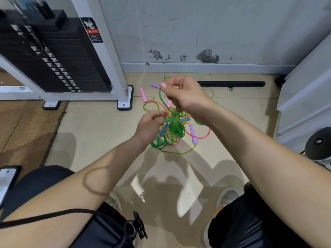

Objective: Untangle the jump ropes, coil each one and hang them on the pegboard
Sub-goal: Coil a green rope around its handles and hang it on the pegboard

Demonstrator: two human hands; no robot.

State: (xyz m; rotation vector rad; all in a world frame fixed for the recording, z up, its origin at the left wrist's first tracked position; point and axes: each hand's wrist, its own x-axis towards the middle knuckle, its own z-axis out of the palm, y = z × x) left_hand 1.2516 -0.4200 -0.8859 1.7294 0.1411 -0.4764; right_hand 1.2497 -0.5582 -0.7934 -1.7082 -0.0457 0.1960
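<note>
A tangle of jump ropes (172,138) in green, yellow and pink lies on the tiled floor in front of me. My right hand (182,94) is raised above it and pinches a green rope (161,99) between thumb and fingers, beside a purple handle (155,85). A knotted green bunch (176,129) hangs from that rope. My left hand (149,127) is lower and to the left, its fingers curled on a strand near the bunch. A pink handle (143,94) and another purple handle (193,134) lie on the floor. No pegboard is in view.
A weight-stack machine (53,56) with a white frame stands at the left, its foot (125,102) close to the ropes. A black bar (231,84) lies along the wall. White panels (304,90) and a round black object (318,142) are at the right. My shoes (227,196) are below.
</note>
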